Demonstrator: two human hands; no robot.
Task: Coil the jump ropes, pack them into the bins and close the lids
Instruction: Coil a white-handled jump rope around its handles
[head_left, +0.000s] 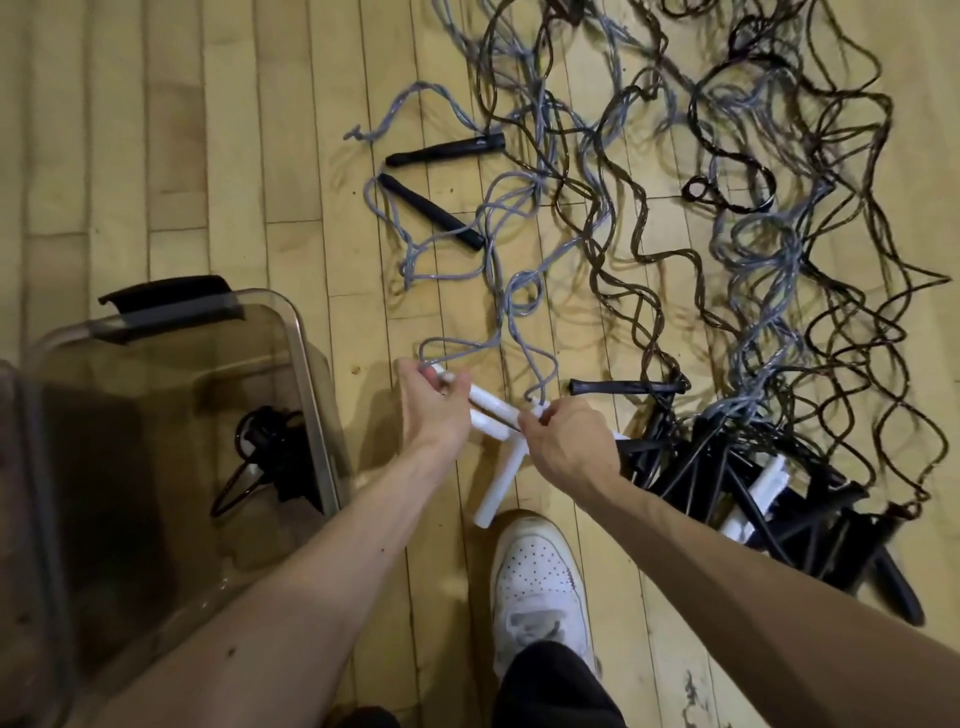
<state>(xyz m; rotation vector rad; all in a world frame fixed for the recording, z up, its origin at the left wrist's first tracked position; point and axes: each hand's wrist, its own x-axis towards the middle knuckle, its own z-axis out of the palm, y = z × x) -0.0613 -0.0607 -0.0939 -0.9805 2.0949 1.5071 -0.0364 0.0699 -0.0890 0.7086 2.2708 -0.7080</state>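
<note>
I see left grip (434, 400) and right grip (566, 447) both clamped on white plastic jump-rope handles (493, 408), long axis spanning between them. Grey cord (519, 312) trails forward from both grips. Clear plastic bin (314, 395) sits just left of left grip, the nearer one.

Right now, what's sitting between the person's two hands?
In the head view, a white jump-rope handle spans the gap: the left hand grips one end, the right hand pinches the other, and grey rope loops away above.

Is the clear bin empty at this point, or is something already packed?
Not empty: one black rope bundle lies inside the clear bin, by its right wall.
</note>
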